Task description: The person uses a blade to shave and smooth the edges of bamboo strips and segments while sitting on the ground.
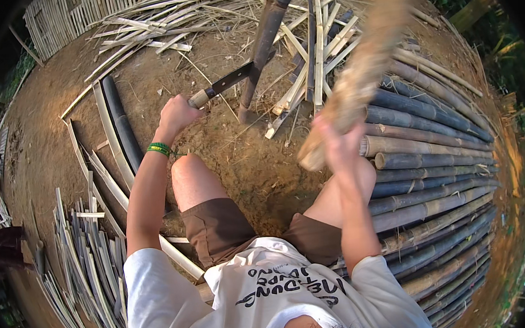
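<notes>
My left hand [177,115] is closed around the pale handle of a machete [233,79]. The dark blade meets an upright, slanting bamboo pole [264,36], and its tip shows past the pole's right side. How deep the blade sits in the bamboo I cannot tell. In my right hand [343,147] is a thick wooden club [363,61], gripped near its lower end, raised and smeared by motion. The club is apart from the machete. The pole's foot rests on the bare earth in front of my knees.
Many whole bamboo poles [435,214] lie side by side on the right. Split bamboo strips [321,46] are piled ahead, with more strips [90,260] at the lower left. Two long split halves [123,126] lie beside my left arm. A slatted bamboo fence [81,17] stands far left.
</notes>
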The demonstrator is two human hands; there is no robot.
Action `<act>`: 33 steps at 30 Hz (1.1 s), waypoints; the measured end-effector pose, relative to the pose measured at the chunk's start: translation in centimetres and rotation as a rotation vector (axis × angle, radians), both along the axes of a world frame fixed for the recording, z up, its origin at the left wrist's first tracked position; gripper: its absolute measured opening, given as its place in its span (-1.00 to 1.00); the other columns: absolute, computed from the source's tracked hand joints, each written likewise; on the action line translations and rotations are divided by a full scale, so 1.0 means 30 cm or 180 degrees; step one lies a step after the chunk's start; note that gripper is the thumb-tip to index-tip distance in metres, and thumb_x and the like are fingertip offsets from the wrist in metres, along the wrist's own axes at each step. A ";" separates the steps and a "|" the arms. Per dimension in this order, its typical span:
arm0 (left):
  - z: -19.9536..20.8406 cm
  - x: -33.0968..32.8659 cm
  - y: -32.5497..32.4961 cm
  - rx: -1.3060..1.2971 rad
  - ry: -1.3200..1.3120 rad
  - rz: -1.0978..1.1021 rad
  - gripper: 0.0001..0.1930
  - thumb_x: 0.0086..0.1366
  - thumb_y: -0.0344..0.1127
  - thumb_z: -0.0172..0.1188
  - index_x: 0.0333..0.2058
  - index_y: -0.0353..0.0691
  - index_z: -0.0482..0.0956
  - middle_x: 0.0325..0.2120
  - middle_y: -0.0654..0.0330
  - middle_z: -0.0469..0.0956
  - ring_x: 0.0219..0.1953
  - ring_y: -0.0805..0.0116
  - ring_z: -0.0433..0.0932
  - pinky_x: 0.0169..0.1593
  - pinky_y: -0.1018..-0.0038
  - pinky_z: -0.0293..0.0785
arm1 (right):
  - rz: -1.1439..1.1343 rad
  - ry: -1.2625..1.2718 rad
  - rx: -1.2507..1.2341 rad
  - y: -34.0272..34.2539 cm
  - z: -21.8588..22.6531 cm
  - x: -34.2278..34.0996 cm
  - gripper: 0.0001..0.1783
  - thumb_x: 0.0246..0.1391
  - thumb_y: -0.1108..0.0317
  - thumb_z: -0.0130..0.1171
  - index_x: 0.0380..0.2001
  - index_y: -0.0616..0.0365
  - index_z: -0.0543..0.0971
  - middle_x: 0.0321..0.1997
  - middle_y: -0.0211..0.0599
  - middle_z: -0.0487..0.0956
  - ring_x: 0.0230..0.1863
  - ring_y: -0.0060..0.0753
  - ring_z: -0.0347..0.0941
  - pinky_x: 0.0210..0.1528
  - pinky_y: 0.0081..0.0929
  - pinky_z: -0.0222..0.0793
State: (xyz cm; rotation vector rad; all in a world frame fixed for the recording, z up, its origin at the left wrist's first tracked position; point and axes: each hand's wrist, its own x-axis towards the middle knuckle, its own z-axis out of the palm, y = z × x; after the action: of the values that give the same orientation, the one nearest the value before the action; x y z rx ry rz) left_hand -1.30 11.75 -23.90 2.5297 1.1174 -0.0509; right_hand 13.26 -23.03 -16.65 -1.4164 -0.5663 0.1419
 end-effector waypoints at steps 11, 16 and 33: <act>-0.064 -0.175 0.081 -0.0008 0.0178 0.0304 -0.51 -0.06 -0.01 0.42 -0.23 -0.28 0.74 -0.31 -0.13 0.71 -0.19 -0.04 0.71 -0.03 0.17 0.61 | 0.1191 0.1153 -0.1428 -0.001 -0.085 -0.046 -0.49 -0.14 0.28 0.42 -0.08 0.26 0.59 -0.23 -0.25 0.65 -0.31 -0.36 0.56 -0.16 -0.35 0.49; -0.048 -0.191 0.073 -0.0469 0.0138 0.0533 -0.54 -0.03 -0.03 0.41 -0.23 -0.26 0.75 -0.34 -0.08 0.72 -0.20 0.01 0.72 -0.06 0.20 0.62 | 0.0660 0.0001 -0.0578 0.075 0.168 0.051 -0.48 -0.05 0.30 0.38 -0.03 0.33 0.53 -0.12 -0.16 0.60 -0.16 -0.36 0.54 -0.04 -0.37 0.45; -0.052 -0.146 -0.053 -0.0069 0.0023 0.0266 -0.64 0.03 -0.10 0.33 -0.24 -0.21 0.74 -0.28 0.02 0.72 -0.20 0.09 0.73 -0.11 0.24 0.66 | 0.1183 0.2073 -0.1726 0.019 -0.321 -0.061 -0.45 0.01 0.31 0.33 0.03 0.37 0.44 -0.35 -0.04 0.57 -0.41 -0.19 0.55 -0.34 -0.34 0.51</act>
State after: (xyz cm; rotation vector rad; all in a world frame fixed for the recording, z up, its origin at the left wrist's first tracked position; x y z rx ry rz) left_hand -5.67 10.17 -25.44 2.4630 1.2174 -0.0498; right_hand 11.43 -22.45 -26.26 -1.6499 -0.2395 1.0788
